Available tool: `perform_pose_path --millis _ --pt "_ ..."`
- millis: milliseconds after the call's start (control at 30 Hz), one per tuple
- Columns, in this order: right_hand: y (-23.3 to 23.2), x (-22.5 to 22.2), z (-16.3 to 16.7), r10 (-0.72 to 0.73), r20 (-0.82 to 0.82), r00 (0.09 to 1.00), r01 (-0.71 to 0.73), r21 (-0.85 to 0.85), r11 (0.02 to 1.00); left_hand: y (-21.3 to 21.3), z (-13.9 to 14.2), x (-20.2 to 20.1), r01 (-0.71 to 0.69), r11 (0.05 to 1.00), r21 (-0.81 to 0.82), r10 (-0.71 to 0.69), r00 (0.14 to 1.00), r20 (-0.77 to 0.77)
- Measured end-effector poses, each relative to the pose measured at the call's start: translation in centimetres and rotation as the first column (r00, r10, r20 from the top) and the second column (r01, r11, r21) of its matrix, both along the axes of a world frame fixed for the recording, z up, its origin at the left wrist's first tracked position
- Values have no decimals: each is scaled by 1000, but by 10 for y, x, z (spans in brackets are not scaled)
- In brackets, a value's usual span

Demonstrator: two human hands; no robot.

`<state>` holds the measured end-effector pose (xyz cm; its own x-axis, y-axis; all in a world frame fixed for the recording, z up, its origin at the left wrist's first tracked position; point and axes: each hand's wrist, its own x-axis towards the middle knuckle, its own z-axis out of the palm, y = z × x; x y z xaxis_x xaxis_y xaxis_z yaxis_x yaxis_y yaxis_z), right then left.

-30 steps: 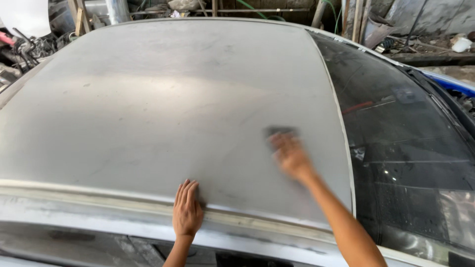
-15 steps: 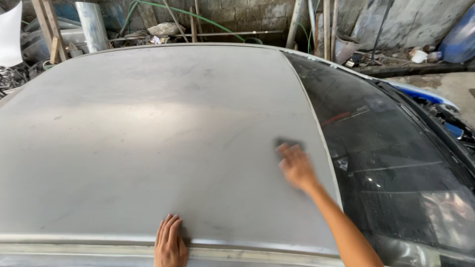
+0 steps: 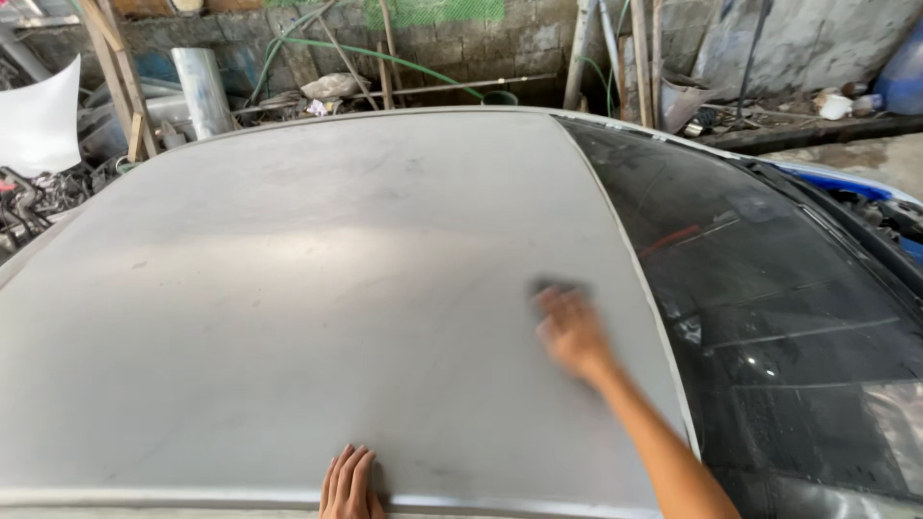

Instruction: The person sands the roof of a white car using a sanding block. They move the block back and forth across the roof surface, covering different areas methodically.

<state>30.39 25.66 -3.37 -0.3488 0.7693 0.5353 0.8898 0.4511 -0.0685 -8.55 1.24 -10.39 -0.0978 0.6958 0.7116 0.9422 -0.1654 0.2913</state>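
A dull grey sanded car roof point(image 3: 308, 288) fills most of the view. My right hand point(image 3: 569, 332) is stretched out over the roof's right side and presses a small dark sanding pad point(image 3: 558, 287) flat against the metal; the hand is blurred by motion. My left hand point(image 3: 350, 483) rests flat on the roof's near edge, fingers together, holding nothing. To the right of the roof slopes the dark windscreen point(image 3: 769, 288).
Beyond the car stand wooden poles point(image 3: 115, 77), a shiny metal cylinder point(image 3: 204, 91), a green hose point(image 3: 385, 60) and rubble along a block wall. A white panel point(image 3: 38, 120) leans at far left. A blue body part point(image 3: 846, 183) shows at right.
The view has shifted up and forward, so my left hand now sits at the frame's bottom edge. My right hand with the pad has kept rubbing the same patch near the windscreen.
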Motion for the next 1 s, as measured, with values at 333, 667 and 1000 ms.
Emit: perform_pose_path --millis 333,667,1000 --pt "-73 -97 -54 550 -44 834 -536 -298 790 20 -28 -2 -80 989 121 83 996 -16" --pt "64 -32 -17 -8 -63 998 -2 -152 988 28 -42 -5 -192 974 124 195 981 -13" --pt "114 55 -11 -325 -71 943 238 -540 808 37 -53 -11 -212 968 136 227 968 -109"
